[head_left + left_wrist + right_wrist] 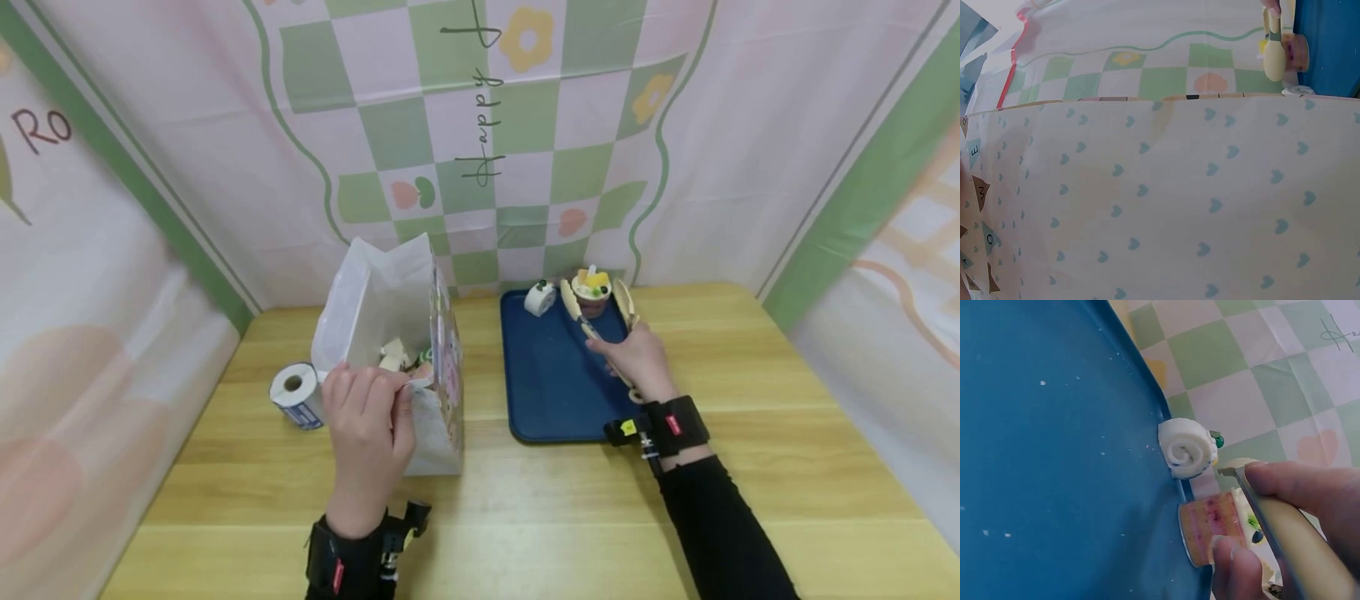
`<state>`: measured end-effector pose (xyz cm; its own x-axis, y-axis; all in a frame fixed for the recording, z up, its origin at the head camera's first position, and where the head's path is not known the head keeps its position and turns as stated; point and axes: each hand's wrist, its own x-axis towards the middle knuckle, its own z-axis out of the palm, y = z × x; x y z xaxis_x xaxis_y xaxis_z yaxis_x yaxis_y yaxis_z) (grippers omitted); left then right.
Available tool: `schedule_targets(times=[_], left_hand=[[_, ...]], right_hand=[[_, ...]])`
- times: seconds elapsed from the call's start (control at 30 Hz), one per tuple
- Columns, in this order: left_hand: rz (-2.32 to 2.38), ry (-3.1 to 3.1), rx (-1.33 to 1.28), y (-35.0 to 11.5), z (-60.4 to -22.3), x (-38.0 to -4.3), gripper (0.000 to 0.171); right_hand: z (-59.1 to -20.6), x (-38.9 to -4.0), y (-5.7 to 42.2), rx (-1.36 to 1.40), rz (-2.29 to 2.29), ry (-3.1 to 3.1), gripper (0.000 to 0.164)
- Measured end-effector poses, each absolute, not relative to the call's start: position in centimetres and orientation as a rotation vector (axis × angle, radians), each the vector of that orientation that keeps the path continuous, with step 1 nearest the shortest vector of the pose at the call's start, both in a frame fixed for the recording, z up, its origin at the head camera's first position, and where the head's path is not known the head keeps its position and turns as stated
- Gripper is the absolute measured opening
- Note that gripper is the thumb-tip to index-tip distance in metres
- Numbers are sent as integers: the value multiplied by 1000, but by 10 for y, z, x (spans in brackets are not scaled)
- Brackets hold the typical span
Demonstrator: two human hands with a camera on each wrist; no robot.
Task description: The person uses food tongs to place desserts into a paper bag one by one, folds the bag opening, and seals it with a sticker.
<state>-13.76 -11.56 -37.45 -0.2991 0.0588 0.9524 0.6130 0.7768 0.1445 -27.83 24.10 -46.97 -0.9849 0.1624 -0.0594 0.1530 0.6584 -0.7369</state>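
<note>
You're gripping tongs (pixel 1310 550) with your right hand (pixel 1329 494) | they're partly hiding the cake (pixel 1213 522) | cake and white roll (pixel 1184 451) are sitting near each other by the tray (pixel 1054 487) rim | white specks (pixel 1042 382) are dotting tray | checked cloth (pixel 1235 394) is showing beyond

The bench (pixel 510 525) has a yellowish wood-grain top with a rounded far-right corner. A small white paper roll (pixel 297 394) stands on end near its left side, the hollow core facing up and blue print around the wall. Behind hangs a pale pink backdrop cloth (pixel 277 208) with a green-and-white checkerboard print (pixel 524 113), yellow flowers, a pink heart and "Happy" lettered sideways. Green bands mark both corners; the left side cloth (pixel 82 275) bears "Ro", the right side cloth (pixel 847 350) orange lines.
</note>
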Motion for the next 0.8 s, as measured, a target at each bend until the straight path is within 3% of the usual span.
schedule_targets(times=[0.27, 0.8], left_hand=[[-597, -1827, -522, -116, -373, -137, 32], [-593, -1838, -513, -115, -374, -136, 32]], right_hand=[[-475, -282, 238, -251, 1274, -2840, 77], [-472, -284, 237, -308, 1260, -2957, 92]])
